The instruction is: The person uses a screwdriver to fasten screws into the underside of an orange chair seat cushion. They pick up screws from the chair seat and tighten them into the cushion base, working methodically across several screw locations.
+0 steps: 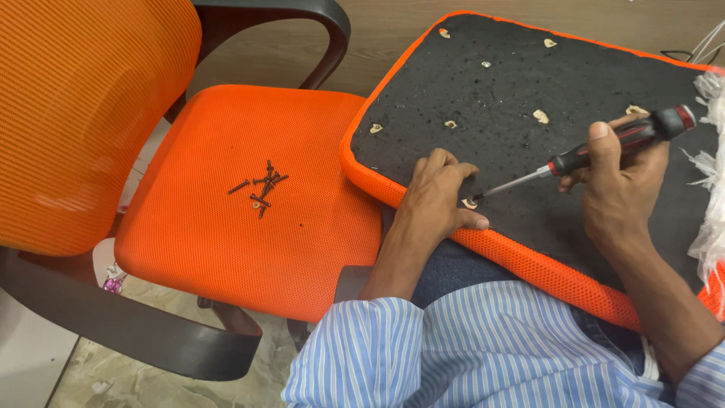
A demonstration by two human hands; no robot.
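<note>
An upturned orange seat cushion point(483, 91) with a black underside lies across my lap. My right hand point(615, 185) grips a black-and-red screwdriver point(604, 147), whose tip meets a small screw hole point(470, 202) near the cushion's front edge. My left hand point(438, 196) rests flat on the black underside, fingers around that hole, steadying the spot. Several pale screw holes dot the underside.
An orange mesh office chair point(249, 211) with black armrests stands at the left; several dark screws point(262, 187) lie in a pile on its seat. White fibrous material point(710, 219) hangs at the right edge. Tiled floor shows below.
</note>
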